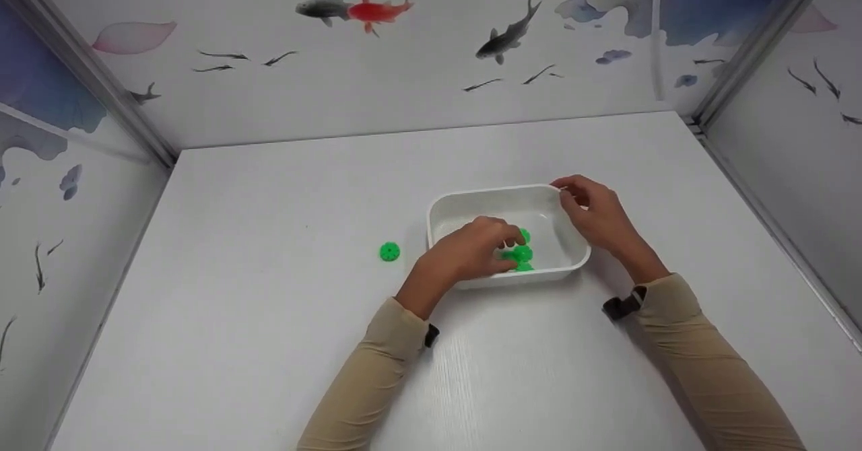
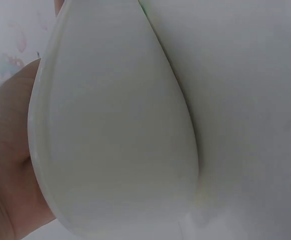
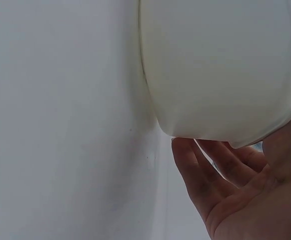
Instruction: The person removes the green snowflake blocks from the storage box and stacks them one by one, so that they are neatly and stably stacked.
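- Left wall [image 1: 47, 188]: white, with painted blue-violet blotches and thin dark strokes.
- Fish [image 1: 380, 12]: a red one painted on the back wall [image 1: 417, 87], its head meeting a grey one.
- Left sleeve [image 1: 367, 370]: tan, reaching up from the near edge of view.
- Disc [image 1: 389, 252]: green, round, lying flat on the white table [image 1: 269, 316], just left of the tray [image 1: 491, 203] and apart from it.
- Left hand [image 1: 465, 249]: reaches over the tray's near left side, fingers bent, thumb and fingertips apart around the green pieces; I cannot tell whether it pinches one. The left wrist view shows mostly the tray's outer wall.
- Tray: white, rounded corners, upright on the table.
- Pieces [image 1: 523, 254]: green, clustered inside the tray, partly hidden by the left hand.
- Right hand [image 1: 596, 212]: grips the tray's far right corner, thumb by the rim, fingers bent around the outside.
- Right sleeve [image 1: 714, 363]: tan, beside a black wrist device [image 1: 623, 305].
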The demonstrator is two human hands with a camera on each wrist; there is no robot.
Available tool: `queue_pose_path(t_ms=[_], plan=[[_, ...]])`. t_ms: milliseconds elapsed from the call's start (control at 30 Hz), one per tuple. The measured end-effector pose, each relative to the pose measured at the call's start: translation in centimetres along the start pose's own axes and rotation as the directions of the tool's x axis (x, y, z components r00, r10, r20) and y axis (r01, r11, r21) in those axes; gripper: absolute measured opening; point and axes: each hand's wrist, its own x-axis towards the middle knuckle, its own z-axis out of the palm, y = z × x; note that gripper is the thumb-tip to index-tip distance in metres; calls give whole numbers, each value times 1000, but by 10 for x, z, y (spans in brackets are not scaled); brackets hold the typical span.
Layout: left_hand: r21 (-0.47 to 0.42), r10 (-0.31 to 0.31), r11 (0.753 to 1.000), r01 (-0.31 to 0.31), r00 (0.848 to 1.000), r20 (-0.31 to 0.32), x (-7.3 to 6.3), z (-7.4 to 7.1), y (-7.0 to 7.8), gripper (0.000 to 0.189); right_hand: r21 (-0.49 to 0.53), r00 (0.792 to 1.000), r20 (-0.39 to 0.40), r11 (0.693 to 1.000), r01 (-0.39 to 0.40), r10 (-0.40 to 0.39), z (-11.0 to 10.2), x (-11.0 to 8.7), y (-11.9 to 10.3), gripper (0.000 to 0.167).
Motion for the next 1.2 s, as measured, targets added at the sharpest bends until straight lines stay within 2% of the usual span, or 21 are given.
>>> queue_pose_path(t_ms=[233,500,800,1200], plan=[[18,-49,999,49,999,21,9,6,1,38,10,1000,-5,1000,3,-3,1,-1,-1,37],[26,-75,997,75,997,-10,15,12,-1,40,0,1000,-20,1000,-6,6,2,-1,0,37],[67,-71,995,71,997,-4,18,15,0,37,1,1000,-10,1000,0,0,2,0,1,38],[51,-76,996,75,997,2,22,17,0,30,4,1000,-11,1000,19,-19,0,0,1,38]])
